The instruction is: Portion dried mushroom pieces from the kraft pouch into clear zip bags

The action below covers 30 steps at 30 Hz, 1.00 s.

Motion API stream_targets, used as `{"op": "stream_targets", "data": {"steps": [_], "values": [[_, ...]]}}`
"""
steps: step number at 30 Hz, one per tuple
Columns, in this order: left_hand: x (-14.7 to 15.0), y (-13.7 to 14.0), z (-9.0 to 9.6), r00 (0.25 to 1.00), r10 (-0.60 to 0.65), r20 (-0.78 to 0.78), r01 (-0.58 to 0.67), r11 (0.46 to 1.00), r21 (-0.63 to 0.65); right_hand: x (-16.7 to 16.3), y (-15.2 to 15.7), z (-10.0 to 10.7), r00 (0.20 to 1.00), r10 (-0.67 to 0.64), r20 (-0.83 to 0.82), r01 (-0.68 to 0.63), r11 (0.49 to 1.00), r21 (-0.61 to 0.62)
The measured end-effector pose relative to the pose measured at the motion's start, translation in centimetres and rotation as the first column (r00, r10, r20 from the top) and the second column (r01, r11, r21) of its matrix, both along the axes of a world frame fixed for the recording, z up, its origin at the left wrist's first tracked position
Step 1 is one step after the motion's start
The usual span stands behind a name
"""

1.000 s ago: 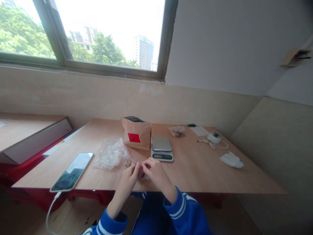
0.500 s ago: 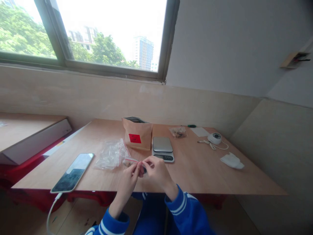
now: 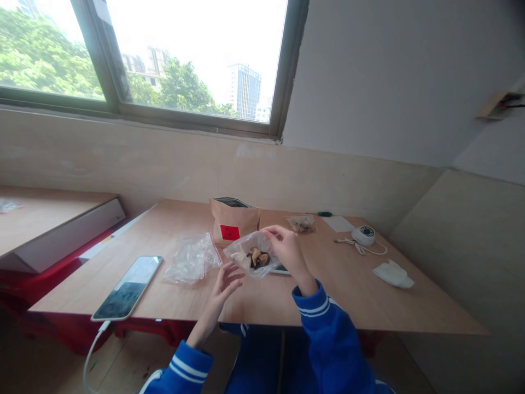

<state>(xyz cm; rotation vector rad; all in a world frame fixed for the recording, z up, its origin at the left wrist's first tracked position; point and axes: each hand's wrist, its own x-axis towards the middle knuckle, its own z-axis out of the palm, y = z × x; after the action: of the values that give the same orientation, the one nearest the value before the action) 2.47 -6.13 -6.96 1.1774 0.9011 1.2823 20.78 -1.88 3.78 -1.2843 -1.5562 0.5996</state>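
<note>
A clear plastic bag point(image 3: 241, 250) with brown and dark dried mushroom pieces point(image 3: 258, 258) in it hangs from my right hand point(image 3: 283, 246), whose thumb and fingers pinch its upper right corner. The bag is tilted and hides most of the kitchen scale point(image 3: 283, 270). At the bag's lower left is my left hand point(image 3: 227, 282), fingers apart, holding nothing. Left of it lies a heap of clear zip bags point(image 3: 188, 260) with red seal strips. Behind the held bag stands a brown paper pouch point(image 3: 233, 216), its top open and a red label on its front.
A phone point(image 3: 128, 287) with a white cable lies at the table's left. Toward the back right are another filled bag point(image 3: 302, 224), a green-handled tool point(image 3: 325, 214), white paper point(image 3: 338, 224), a white camera point(image 3: 363, 235) and a crumpled tissue point(image 3: 394, 273).
My hands were together at the bag's red-striped edge. They have parted: the right has lifted the bag up and to the right, turning it, and the left has let go.
</note>
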Motion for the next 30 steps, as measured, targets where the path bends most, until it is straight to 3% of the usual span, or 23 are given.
{"op": "stream_targets", "data": {"steps": [3,8,11,16,20,22,26,30], "values": [[0.8,1.8,-1.4,0.989,-0.03,0.142,0.036,0.998,-0.044,-1.1,0.4,-0.7,0.991,0.064,0.116,-0.069,0.997,0.034],[0.5,3.6,-3.3,0.99,0.038,0.137,-0.027,0.996,-0.084,-2.6,0.3,-2.1,0.963,0.147,0.224,-0.194,0.959,0.205],[0.0,3.9,-3.9,0.992,0.065,0.108,-0.055,0.994,-0.098,-3.2,0.6,-2.7,0.899,0.262,0.35,-0.313,0.945,0.096],[-0.1,4.0,-4.0,0.996,0.049,0.079,-0.041,0.994,-0.097,-3.2,2.0,-3.9,0.825,0.31,0.473,-0.294,0.949,-0.11],[-0.1,4.1,-4.1,0.998,0.031,0.049,-0.026,0.995,-0.101,-3.1,2.8,-5.4,0.747,0.514,0.421,-0.505,0.851,-0.143],[-0.1,4.2,-4.2,0.999,0.034,0.04,-0.029,0.994,-0.108,-3.3,3.0,-6.2,0.714,0.542,0.444,-0.532,0.831,-0.161],[0.0,4.3,-4.5,0.998,0.049,0.047,-0.043,0.993,-0.108,-3.6,3.1,-7.4,0.766,0.474,0.435,-0.449,0.878,-0.166],[-0.1,4.4,-4.5,0.996,0.054,0.069,-0.047,0.994,-0.102,-2.7,2.9,-7.7,0.862,0.45,0.235,-0.417,0.891,-0.179]]}}
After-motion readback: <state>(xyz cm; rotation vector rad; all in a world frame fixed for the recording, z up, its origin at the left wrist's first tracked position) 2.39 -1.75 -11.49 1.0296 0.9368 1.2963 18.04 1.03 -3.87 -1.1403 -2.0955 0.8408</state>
